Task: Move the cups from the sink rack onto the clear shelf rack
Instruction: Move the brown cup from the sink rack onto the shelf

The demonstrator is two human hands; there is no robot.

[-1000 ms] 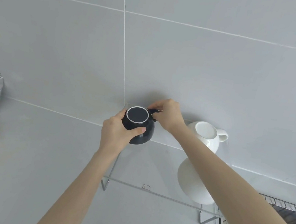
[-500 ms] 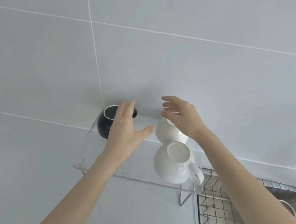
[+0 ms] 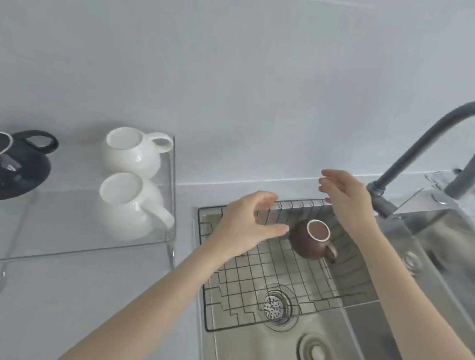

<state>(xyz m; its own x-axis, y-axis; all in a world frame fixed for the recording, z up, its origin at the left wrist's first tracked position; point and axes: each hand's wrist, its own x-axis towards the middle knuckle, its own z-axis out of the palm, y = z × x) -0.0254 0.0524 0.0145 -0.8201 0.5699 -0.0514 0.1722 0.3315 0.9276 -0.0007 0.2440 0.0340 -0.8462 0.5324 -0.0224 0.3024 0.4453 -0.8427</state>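
brown cup (image 3: 312, 238) between open hands, untouched

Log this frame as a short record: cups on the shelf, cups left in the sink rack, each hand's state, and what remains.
cups on clear shelf rack: three, namely dark cup, rear white cup, front white cup
cups in sink rack: one, brown cup, upside down
left hand: open, empty, over the rack beside the brown cup
right hand: open, empty, above and behind the brown cup
remaining: brown cup not yet grasped
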